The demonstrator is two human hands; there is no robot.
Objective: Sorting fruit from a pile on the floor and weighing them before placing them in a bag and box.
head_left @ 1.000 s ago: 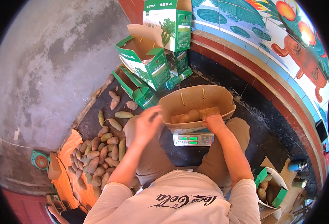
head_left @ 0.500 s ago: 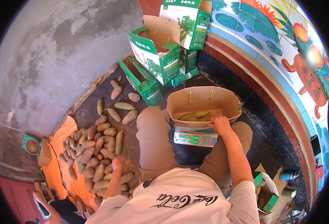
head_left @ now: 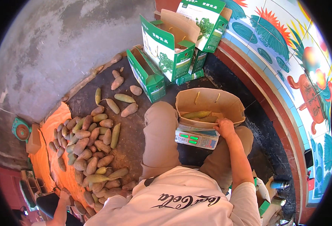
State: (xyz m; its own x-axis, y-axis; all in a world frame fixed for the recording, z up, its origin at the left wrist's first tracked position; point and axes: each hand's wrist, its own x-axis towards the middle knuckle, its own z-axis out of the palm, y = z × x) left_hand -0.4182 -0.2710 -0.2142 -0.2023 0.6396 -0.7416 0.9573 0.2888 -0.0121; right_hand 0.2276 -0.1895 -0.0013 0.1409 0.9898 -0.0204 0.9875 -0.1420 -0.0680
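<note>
A brown cardboard box (head_left: 231, 108) with yellow cord handles stands open on a digital scale (head_left: 201, 139) between my knees. Inside it lie long greenish radishes (head_left: 196, 114). My right hand (head_left: 224, 127) is at the box's near edge, its fingers curled over the rim. My left hand is out of view; only the sleeve on that side shows. To my left a big heap of soil-covered radishes (head_left: 92, 145), green and brownish-pink, lies partly on an orange sheet (head_left: 62, 171). A few loose radishes (head_left: 124, 98) lie farther off.
Green-and-white cartons (head_left: 169, 49) stand beyond my left knee. Another person's hand (head_left: 64, 194) is beside the heap at lower left. A teal round device (head_left: 22, 130) stands by the grey wall. At my right are a carton (head_left: 263, 196) and a blue flask (head_left: 279, 185); a painted tile wall runs beyond.
My left hand was by the near side of the heap and has gone out of view. My right hand has stayed at the box rim. The view has shifted slightly; the other person's hand reached the heap.
</note>
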